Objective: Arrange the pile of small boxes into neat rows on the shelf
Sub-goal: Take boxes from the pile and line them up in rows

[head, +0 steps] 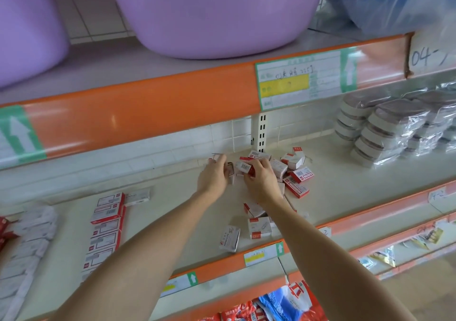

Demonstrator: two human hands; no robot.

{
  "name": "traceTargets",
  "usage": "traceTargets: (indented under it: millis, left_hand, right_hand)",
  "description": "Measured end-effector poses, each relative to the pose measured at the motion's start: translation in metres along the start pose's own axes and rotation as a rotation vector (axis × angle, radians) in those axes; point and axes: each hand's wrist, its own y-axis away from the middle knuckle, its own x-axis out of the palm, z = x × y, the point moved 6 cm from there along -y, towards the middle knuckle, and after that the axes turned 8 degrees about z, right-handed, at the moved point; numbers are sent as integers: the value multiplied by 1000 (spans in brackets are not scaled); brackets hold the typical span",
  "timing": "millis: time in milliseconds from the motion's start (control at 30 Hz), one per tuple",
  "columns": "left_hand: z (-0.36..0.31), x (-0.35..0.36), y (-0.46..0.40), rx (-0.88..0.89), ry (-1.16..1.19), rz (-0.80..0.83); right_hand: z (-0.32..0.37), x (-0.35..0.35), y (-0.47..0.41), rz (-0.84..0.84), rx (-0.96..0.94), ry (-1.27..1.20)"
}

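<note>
A loose pile of small red-and-white boxes (294,172) lies at the back middle of the cream shelf (187,212). My right hand (261,180) grips one of these boxes (244,167) at the pile's left edge. My left hand (213,175) reaches beside it, fingers curled around another small box (217,157) near the back wall. A few more boxes (259,227) lie scattered under my right forearm toward the front. At the left, a neat row of the same boxes (106,224) runs front to back.
Wrapped stacks of round containers (385,133) fill the shelf's right. White packets (29,236) lie at the far left. The upper shelf's orange edge (148,113) overhangs, with purple tubs (214,12) above. Bagged goods (283,303) sit on the shelf below.
</note>
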Motion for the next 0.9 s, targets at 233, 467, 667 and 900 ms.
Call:
traceTargets:
  millis: [233, 467, 667, 900]
  left_hand:
    - [60, -24, 49, -244, 224, 15]
    - [109, -26, 94, -373, 207, 29]
    - [119, -22, 107, -378, 215, 96]
    - [129, -27, 115, -358, 452, -46]
  right_hand:
    - [47, 42, 2, 190, -104, 70]
    - [70, 91, 19, 322, -85, 7]
    - [63, 99, 24, 288, -31, -82]
    - [60, 100, 23, 298, -31, -69]
